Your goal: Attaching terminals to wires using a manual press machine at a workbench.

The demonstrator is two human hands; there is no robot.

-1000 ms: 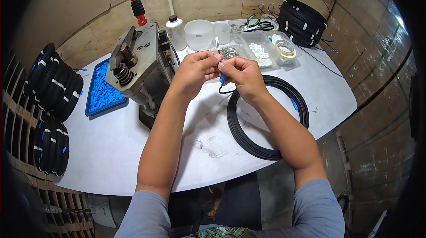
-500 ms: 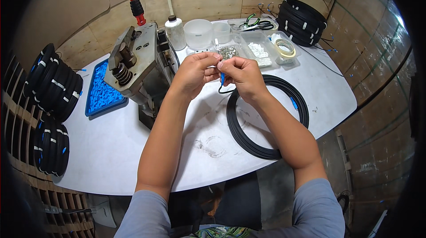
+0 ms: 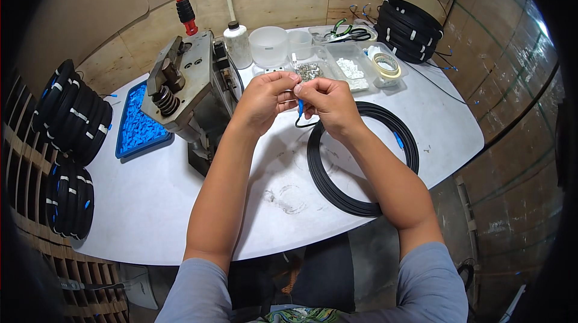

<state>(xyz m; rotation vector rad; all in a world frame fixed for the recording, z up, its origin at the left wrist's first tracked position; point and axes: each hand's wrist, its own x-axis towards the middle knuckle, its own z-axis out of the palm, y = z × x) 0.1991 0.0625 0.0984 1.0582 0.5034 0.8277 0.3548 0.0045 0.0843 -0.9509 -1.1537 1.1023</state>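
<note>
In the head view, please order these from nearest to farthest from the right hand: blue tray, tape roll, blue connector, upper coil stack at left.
From the right hand:
1. Blue connector, at its fingers.
2. Tape roll, behind, to the right.
3. Blue tray, left, past the machine.
4. Upper coil stack, far left.

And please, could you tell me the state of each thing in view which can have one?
Left hand: pinching the cable end.
Right hand: pinching the cable end too.
Cable end: raised, between both hands.
Black coil: wound, lying flat.
Bottle: upright, capped.
Round tub: open, no lid.
Blue tray: open, filled with blue pieces.
Stacked coils at right: bound with white ties.
Scissors: open or shut, cannot tell.
</note>
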